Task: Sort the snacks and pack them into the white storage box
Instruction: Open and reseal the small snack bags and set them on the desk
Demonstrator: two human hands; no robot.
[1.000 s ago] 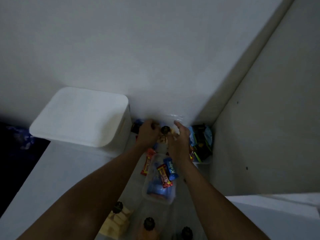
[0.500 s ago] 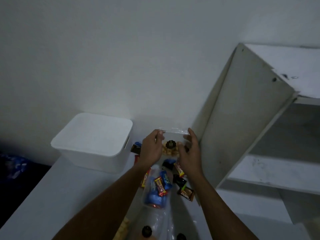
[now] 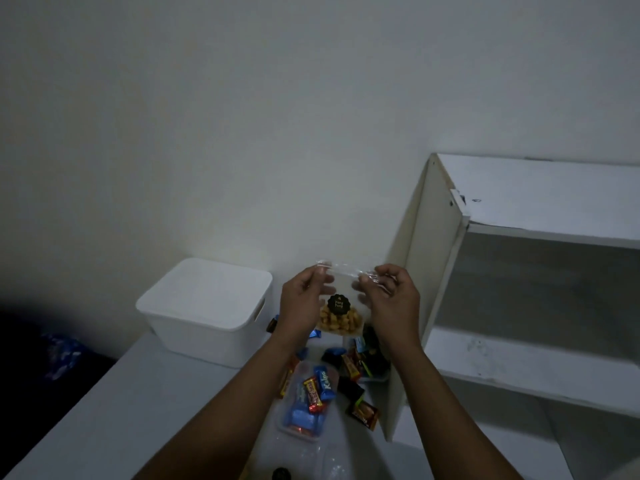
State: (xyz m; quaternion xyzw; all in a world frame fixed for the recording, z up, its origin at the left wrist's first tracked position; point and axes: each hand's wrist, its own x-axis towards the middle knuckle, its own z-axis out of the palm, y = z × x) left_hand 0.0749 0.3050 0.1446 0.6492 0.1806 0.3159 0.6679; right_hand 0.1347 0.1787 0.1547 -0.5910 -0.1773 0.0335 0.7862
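1. White shelf unit on the right, open front, boards scuffed.
2. Plain pale wall at the far side.
3. Light tabletop, near left.
4. Blue patterned item, left in shadow, can't identify.

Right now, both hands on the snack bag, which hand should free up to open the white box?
Left, probably. The left hand is nearer the white box, whose lid is on; the right hand pinches the other corner of the bag, by the shelf unit, and could hold it alone.
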